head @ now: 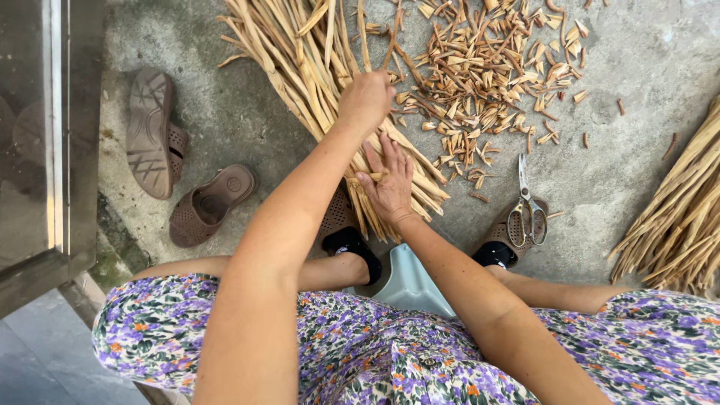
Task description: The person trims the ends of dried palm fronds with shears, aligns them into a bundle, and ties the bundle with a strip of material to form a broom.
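Head view, looking down at the concrete floor (630, 60).

Item: bundle of pale split stalks (315, 67), lying on the floor in front of the seated person, running from the top edge of the frame down toward the feet. Long axis slants from upper left to lower right; near ends fan out by the right hand.

Handling, as judged: dry, light, stiff yet likely to snap; rough rather than slippery. Best taken several at a time around the middle of the length, not by the brittle tips.

Left hand (366, 97): closed in a fist around a few stalks, mid-bundle.

Right hand (388, 184): open and flat, fingers spread, pressing on the near ends; grips nothing.

Also present: heap of short cut pieces (487, 67) toward the top right; scissors (526, 214) resting closed on the right foot's sandal; spare brown sandals (154, 131) at left; second bundle (682, 225) at the right edge.
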Demonstrator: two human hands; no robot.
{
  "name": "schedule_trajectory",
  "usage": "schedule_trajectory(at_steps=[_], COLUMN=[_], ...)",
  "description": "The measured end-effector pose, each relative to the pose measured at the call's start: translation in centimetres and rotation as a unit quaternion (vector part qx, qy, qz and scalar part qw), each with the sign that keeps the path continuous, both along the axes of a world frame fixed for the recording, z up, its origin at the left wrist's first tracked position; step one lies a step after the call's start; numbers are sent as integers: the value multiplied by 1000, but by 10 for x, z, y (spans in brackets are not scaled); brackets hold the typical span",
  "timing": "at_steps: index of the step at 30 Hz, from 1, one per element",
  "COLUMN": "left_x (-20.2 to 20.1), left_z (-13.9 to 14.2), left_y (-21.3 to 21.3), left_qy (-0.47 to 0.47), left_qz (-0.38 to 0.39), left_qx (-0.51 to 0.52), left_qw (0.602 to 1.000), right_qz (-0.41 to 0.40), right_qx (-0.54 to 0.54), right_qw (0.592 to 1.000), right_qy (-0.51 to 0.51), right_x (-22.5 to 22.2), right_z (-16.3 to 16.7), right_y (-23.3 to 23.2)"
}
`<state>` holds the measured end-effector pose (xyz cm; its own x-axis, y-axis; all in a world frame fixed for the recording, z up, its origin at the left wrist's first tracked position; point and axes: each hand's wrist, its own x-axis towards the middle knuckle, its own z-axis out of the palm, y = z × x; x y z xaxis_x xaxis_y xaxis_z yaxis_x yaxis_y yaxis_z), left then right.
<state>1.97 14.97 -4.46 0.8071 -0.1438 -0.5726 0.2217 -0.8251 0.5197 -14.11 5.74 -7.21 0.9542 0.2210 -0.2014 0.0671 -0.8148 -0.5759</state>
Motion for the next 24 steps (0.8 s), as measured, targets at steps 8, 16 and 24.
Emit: schedule_trajectory(at_steps=[8,16,24], left_x=[27,-11,-10], left_z=[-43,-42,-30], left_y=[-19,-17,19], left_qy=[-186,89,107], left_qz=[8,-272,-122], left_qx=[135,-113,-145], left_qw=[973,952,976], right_qz=[21,30,-132], right_qx=[-21,31,358], right_qw=[1000,999,924], right_qy=[-9,-19,27], right_x=[-4,-8,6], right_z=[-5,-7,12], right_y=[1,-8,-13])
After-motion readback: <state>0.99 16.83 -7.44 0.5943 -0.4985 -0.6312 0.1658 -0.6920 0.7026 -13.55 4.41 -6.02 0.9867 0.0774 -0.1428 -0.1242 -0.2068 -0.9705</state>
